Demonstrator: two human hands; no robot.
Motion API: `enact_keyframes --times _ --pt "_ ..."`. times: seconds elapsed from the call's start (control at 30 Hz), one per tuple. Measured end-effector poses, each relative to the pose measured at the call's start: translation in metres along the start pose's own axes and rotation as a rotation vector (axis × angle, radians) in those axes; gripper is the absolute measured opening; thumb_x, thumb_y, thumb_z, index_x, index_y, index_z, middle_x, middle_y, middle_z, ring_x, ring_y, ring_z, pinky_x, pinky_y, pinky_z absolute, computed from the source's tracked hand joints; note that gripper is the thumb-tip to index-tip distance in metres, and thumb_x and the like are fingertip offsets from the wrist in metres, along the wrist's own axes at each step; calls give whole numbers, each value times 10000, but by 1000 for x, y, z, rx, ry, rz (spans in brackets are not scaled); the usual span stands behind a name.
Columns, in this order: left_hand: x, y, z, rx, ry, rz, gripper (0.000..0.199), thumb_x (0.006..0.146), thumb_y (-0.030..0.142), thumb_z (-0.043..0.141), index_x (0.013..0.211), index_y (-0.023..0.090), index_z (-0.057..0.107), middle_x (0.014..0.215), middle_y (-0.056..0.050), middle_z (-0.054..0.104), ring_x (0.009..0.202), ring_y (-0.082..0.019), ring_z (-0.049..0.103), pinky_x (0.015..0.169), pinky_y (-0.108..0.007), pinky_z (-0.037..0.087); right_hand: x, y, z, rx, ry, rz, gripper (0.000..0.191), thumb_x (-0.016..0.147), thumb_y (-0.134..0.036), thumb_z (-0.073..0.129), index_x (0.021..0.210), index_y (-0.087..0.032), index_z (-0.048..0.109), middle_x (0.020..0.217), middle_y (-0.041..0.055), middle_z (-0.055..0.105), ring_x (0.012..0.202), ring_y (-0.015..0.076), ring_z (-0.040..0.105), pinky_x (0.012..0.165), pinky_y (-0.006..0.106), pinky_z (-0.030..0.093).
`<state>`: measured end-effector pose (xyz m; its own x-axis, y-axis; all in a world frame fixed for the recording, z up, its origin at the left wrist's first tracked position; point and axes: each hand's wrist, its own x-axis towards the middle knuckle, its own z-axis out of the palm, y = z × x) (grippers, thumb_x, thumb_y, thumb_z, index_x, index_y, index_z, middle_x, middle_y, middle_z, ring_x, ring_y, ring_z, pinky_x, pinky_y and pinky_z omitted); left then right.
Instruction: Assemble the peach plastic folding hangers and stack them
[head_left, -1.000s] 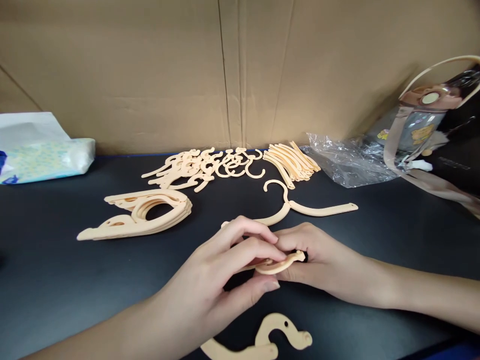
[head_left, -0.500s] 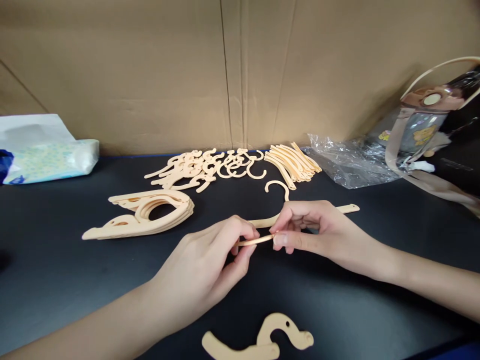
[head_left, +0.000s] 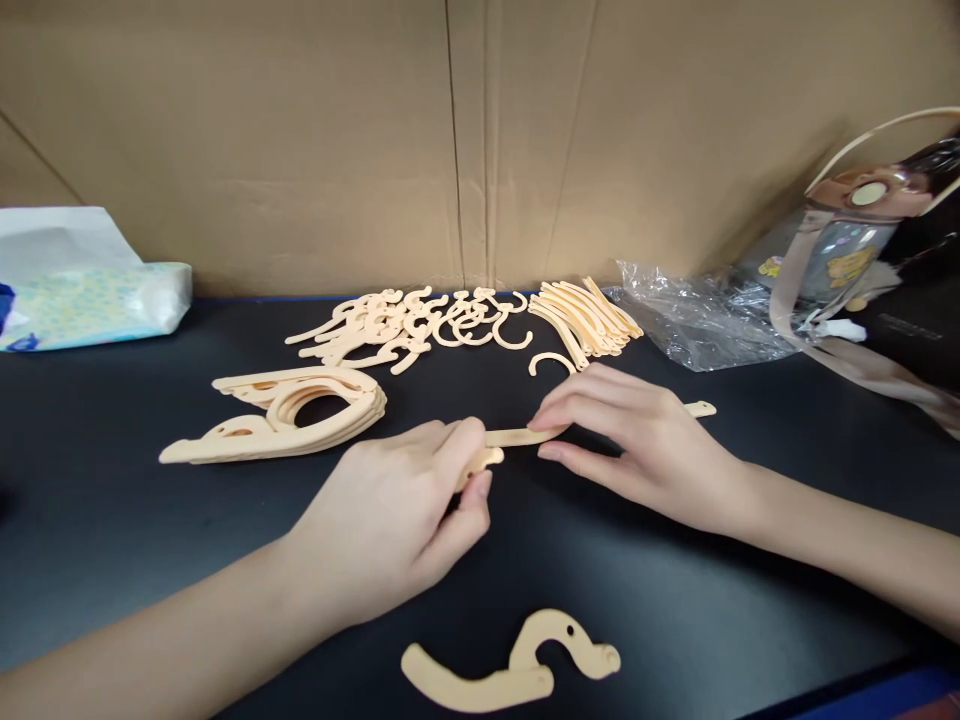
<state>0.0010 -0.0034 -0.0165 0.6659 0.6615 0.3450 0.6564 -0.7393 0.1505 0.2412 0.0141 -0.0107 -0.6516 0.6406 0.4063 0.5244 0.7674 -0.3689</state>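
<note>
My left hand [head_left: 397, 510] is closed, pinching a beige hanger piece [head_left: 484, 460] between thumb and fingers; most of the piece is hidden. On the black table, a flat beige hanger part with an arm [head_left: 514, 437] and a hook [head_left: 551, 360] lies partly under my right hand [head_left: 637, 440]. That hand's thumb and fingers are apart, with the fingertips on or just over the arm. Nearest the camera, a curved hanger arm [head_left: 476, 688] overlaps a hook-shaped piece [head_left: 559, 630] with a small hole.
Nested, folded hanger parts [head_left: 300, 455] lie at left. Farther back are a heap of beige hooks and arms [head_left: 382, 325] and a bundle of curved strips [head_left: 589, 315]. A tissue pack [head_left: 97, 300], clear plastic bag [head_left: 697, 325] and strapped bottle [head_left: 855, 245] stand before brown cardboard [head_left: 300, 150].
My right hand has let go of the small hanger piece and moved slightly up to the flat part's arm. My left hand keeps the piece, now turned differently.
</note>
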Motion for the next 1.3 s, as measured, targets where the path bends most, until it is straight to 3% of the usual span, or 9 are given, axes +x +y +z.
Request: enact_keyframes --times 0.1,0.2,0.3,0.5,0.8,1.3 --pt "-4 -10 -4 28 -35 -70 183 907 180 341 734 239 349 544 66 453 420 -134 405 458 -275 243 1 10 2 -171 -24 -22 221 945 -263 590 1141 -185 657 1093 95 679 1022 232 601 900 405 459" --pt "-10 -19 -5 69 -46 -85 198 897 189 337 707 244 337 502 67 450 402 -143 415 458 -282 230 1 13 4 -192 -64 -23 189 945 -276 593 1087 -183 677 1096 91 672 1010 222 609 908 408 443" --pt "-13 -24 -3 154 -47 -69 217 909 222 345 694 245 324 483 62 434 405 -153 419 463 -284 213 1 13 4 -138 -96 -19 112 943 -242 583 941 -180 676 990 59 675 929 192 608 890 386 426" --pt "-12 -25 -1 182 -51 -78 376 902 527 516 710 239 368 524 54 482 433 -151 442 466 -262 236 1 13 4 92 -115 49 25 868 -219 642 863 -206 622 885 16 669 869 173 600 844 340 427" --pt "-13 -30 1 97 -63 -71 371 973 492 422 711 232 383 524 65 473 430 -132 441 470 -258 255 1 13 6 292 -130 77 28 876 -207 648 872 -197 622 893 22 656 821 142 606 752 284 488" --pt "-11 -34 0 116 -116 73 363 1035 450 296 766 229 399 555 52 522 449 -158 514 497 -266 262 1 13 5 359 -178 68 53 900 -218 648 904 -166 638 915 31 656 819 123 618 749 262 502"
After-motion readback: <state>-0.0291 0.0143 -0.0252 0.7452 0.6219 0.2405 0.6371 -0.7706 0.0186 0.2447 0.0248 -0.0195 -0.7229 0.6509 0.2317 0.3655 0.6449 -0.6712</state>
